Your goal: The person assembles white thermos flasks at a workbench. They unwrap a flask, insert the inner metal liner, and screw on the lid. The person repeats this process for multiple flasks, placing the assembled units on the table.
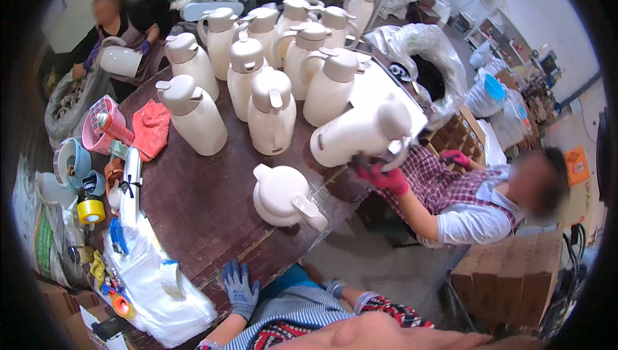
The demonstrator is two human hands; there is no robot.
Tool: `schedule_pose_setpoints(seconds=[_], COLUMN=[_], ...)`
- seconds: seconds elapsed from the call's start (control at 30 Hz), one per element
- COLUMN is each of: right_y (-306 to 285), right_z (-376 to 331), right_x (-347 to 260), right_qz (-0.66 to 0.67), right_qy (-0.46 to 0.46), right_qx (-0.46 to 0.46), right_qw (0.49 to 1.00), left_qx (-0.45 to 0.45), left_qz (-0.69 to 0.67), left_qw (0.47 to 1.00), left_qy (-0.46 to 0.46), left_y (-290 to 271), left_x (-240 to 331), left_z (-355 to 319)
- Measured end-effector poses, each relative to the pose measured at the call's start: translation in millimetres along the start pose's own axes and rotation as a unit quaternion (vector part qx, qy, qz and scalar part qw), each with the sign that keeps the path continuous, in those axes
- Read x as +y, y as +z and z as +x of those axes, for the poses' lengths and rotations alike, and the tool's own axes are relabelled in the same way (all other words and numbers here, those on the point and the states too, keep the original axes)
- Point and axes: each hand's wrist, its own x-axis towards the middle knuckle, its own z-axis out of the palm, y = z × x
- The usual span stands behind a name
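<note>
My left hand point(239, 289), in a blue-grey glove, rests with fingers spread on the near edge of the dark brown table point(193, 208) and holds nothing. Of my right hand point(334, 287) only a small gloved part shows, below the table edge at the end of a red plaid sleeve; its grip is hidden. The nearest thing is a cream lidded jug point(281, 195) standing on the table ahead of both hands. Several more cream jugs point(270, 112) stand farther back. A person on the right, in pink gloves point(385, 178), holds a tilted cream jug point(357, 134).
A white plastic bag point(154, 292) and a tape roll point(170, 277) lie left of my left hand. Yellow tape point(91, 211), a pink basket point(103, 125) and a red cloth point(151, 129) line the left edge. Cardboard boxes point(515, 273) stand at right. Another person point(122, 41) holds a jug at the far left.
</note>
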Motion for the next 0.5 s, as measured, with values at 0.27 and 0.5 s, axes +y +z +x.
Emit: schedule_pose_setpoints(seconds=[0.27,0.5], right_y=[-144,-340], right_z=[-137,-112], right_x=[8,-2], right_qz=[0.106,-0.190], right_qy=[0.017,0.028], right_qx=[0.286,0.635], right_qw=[0.952,0.748], left_qx=[0.003,-0.226], left_qz=[-0.122,-0.334], left_qw=[0.989,0.860], left_qy=[0.080,0.312], left_y=[-40,-99], left_x=[23,139], left_z=[20,108])
